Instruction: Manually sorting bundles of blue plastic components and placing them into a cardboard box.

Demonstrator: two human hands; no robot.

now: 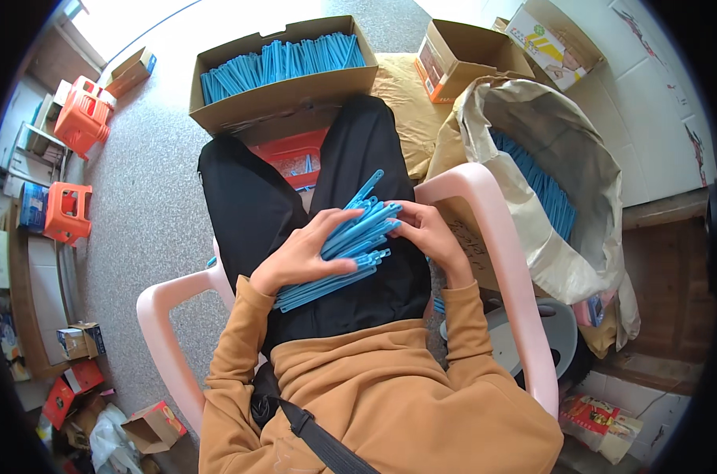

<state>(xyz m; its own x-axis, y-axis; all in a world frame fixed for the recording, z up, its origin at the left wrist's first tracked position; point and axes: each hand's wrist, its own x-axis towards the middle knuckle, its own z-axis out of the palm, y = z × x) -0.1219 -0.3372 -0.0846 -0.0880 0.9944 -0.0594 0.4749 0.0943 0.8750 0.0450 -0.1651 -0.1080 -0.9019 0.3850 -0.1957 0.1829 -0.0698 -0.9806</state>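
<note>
A bundle of slim blue plastic sticks point(358, 234), several with a small hole at the end, lies across my lap. Over its left side my left hand point(307, 249) is closed, the thumb stretched along the sticks and the fingers partly hidden behind them. At the bundle's right end my right hand point(428, 231) has its thumb and fingertips against the stick ends. One stick juts out above the others toward my knees. A lower layer of sticks point(319, 294) rests on my black trousers, under the left hand.
A cardboard box point(283, 99) full of similar sticks stands beyond my knees, above a red plastic stool point(291, 148). To the right, an open sack point(524, 209) holds more. A pink chair's armrests point(504, 237) flank me. Orange stools point(68, 213) stand at left.
</note>
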